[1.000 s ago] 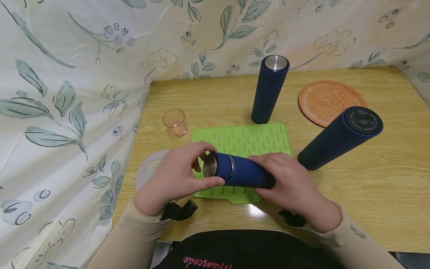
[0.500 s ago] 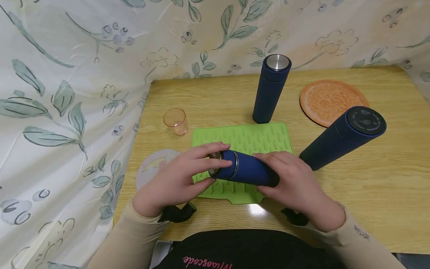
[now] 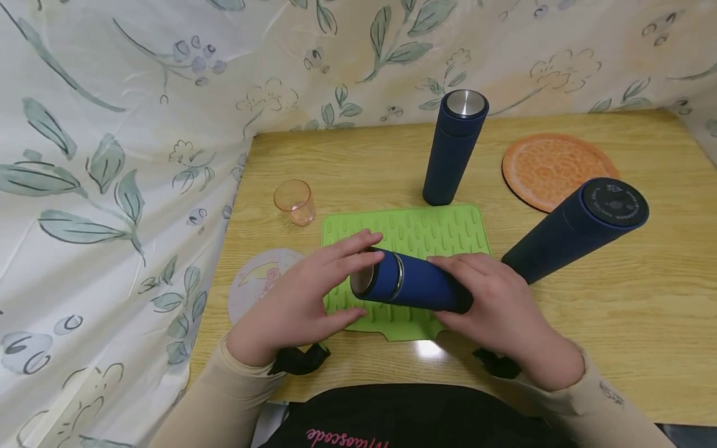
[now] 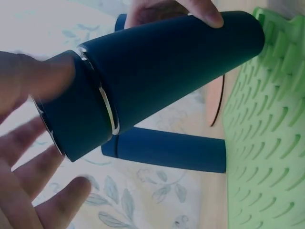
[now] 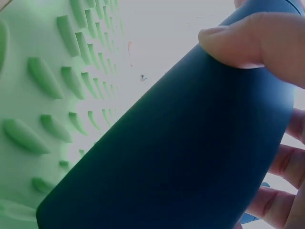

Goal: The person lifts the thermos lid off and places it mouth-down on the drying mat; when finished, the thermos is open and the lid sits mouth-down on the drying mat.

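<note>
My right hand [image 3: 493, 298] grips the lower body of a dark blue thermos flask [image 3: 426, 285], thumb on one side and fingers round the other. The flask leans to the left, its base close over the green ridged mat [image 3: 409, 230]. Its blue lid [image 4: 86, 109], with a metal top, sits at the left end; a silver ring shows between lid and body. Around the lid my left hand [image 3: 302, 289] is spread, fingers fairly straight. The left thumb, blurred in the left wrist view, overlaps the lid's side there.
Two more dark thermos flasks stand upright, one behind the mat [image 3: 452, 149] and one to its right [image 3: 566, 233]. An orange round mat [image 3: 554, 168] lies at back right. A small pinkish glass [image 3: 295, 202] stands at back left, and a pale round mat [image 3: 246, 289] lies partly under my left hand.
My left hand has gone from gripping the lid to spread fingers around it. The flask and my right hand have shifted slightly right.
</note>
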`<state>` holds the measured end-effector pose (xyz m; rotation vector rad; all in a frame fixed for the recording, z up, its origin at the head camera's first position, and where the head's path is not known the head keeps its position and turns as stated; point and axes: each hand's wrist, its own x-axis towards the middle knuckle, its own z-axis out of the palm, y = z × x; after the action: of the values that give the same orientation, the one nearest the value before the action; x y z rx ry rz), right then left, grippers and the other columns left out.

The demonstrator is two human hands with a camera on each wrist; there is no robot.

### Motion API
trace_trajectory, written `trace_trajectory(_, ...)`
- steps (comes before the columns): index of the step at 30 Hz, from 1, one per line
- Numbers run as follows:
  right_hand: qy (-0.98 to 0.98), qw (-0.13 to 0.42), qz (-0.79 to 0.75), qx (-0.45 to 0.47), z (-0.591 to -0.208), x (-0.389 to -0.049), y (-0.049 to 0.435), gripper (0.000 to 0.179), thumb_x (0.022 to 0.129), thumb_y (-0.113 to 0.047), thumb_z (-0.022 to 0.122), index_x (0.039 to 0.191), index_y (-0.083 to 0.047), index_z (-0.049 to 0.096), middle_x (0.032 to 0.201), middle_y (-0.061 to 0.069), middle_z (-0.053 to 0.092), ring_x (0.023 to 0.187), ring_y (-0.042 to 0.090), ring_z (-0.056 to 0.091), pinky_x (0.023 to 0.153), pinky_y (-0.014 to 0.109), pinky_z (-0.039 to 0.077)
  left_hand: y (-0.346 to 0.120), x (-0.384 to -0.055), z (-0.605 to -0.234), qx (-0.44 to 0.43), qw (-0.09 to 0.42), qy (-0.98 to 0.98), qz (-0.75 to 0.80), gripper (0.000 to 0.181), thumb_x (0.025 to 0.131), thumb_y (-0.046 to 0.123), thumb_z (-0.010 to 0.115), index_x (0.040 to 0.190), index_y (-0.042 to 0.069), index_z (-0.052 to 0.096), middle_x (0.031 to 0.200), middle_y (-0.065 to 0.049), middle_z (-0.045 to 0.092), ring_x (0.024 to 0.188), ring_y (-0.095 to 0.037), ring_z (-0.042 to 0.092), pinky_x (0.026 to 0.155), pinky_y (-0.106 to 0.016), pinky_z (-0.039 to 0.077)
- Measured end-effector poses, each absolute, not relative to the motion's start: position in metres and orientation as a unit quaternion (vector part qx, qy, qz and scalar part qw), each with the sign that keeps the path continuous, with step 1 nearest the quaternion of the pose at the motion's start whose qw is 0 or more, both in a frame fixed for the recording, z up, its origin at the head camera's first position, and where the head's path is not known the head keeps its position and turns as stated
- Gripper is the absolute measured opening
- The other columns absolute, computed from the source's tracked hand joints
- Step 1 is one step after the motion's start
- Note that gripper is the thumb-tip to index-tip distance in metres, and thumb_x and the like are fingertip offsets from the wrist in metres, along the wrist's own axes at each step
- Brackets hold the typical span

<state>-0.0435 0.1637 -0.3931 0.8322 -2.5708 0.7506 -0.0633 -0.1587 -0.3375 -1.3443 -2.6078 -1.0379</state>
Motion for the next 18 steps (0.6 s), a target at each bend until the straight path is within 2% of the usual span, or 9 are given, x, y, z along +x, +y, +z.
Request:
trace_trajectory(2, -0.904, 0.164, 0.265, 0.291, -0.3921, -0.0432, 0.1635, 0.089, 0.057, -0.020, 0.109, 0.139, -0.014, 0.074, 0.116, 0.004, 0.080, 0.106, 0.028, 0.077, 0.085, 0.051, 0.063, -0.1600, -0.0622, -0.3372, -0.448, 0.019, -0.830, -0.332, 0.075, 0.089, 0.002, 0.086, 0.157, 0.009, 0.055, 0.172, -0.014, 0.048, 0.157, -0.032, 0.050, 0.117, -0.054, 0.053)
trace_trajectory(5, -0.907, 0.155, 0.264, 0.290, -0.3922, -0.0430, 0.1636, 0.088, 0.058, -0.021, 0.109, 0.138, -0.014, 0.074, 0.117, 0.005, 0.080, 0.107, 0.028, 0.076, 0.086, 0.051, 0.063, -0.1597, -0.0623, -0.3375, -0.453, 0.025, -0.827, -0.330, 0.069, 0.089, -0.004, 0.080, 0.153, 0.009, 0.060, 0.168, -0.014, 0.053, 0.151, -0.031, 0.057, 0.113, -0.050, 0.057)
trace_trajectory(9, -0.907, 0.149, 0.264, 0.292, -0.3932, -0.0438, 0.1635, 0.087, 0.058, -0.022, 0.109, 0.137, -0.013, 0.075, 0.118, 0.005, 0.080, 0.109, 0.028, 0.075, 0.089, 0.051, 0.063, -0.1588, -0.0634, -0.3381, -0.436, 0.038, -0.828, -0.351, 0.063, 0.086, 0.004, 0.085, 0.146, 0.009, 0.068, 0.155, -0.013, 0.063, 0.140, -0.029, 0.064, 0.109, -0.048, 0.059)
trace_trajectory(12, -0.906, 0.153, 0.266, 0.292, -0.3935, -0.0444, 0.1637, 0.086, 0.058, -0.022, 0.108, 0.137, -0.013, 0.075, 0.117, 0.005, 0.080, 0.108, 0.028, 0.075, 0.089, 0.051, 0.062, -0.1590, -0.0640, -0.3392, -0.397, 0.052, -0.832, -0.385, 0.065, 0.082, 0.013, 0.091, 0.143, 0.008, 0.070, 0.143, -0.012, 0.069, 0.125, -0.024, 0.069, 0.097, -0.043, 0.063)
trace_trajectory(16, -0.908, 0.161, 0.271, 0.276, -0.3931, -0.0439, 0.1659, 0.086, 0.058, -0.022, 0.107, 0.137, -0.014, 0.074, 0.115, 0.006, 0.079, 0.106, 0.028, 0.074, 0.089, 0.050, 0.061, -0.1627, -0.0654, -0.3419, -0.327, 0.109, -0.832, -0.435, 0.065, 0.079, 0.016, 0.090, 0.140, 0.005, 0.071, 0.128, -0.012, 0.074, 0.107, -0.023, 0.069, 0.083, -0.037, 0.062)
trace_trajectory(18, -0.911, 0.162, 0.277, 0.261, -0.3924, -0.0429, 0.1680, 0.086, 0.059, -0.021, 0.106, 0.138, -0.015, 0.074, 0.116, 0.006, 0.079, 0.107, 0.029, 0.074, 0.090, 0.050, 0.059, -0.1656, -0.0681, -0.3435, -0.293, 0.140, -0.833, -0.449, 0.064, 0.079, 0.015, 0.088, 0.139, 0.004, 0.071, 0.124, -0.013, 0.074, 0.104, -0.025, 0.067, 0.082, -0.039, 0.061)
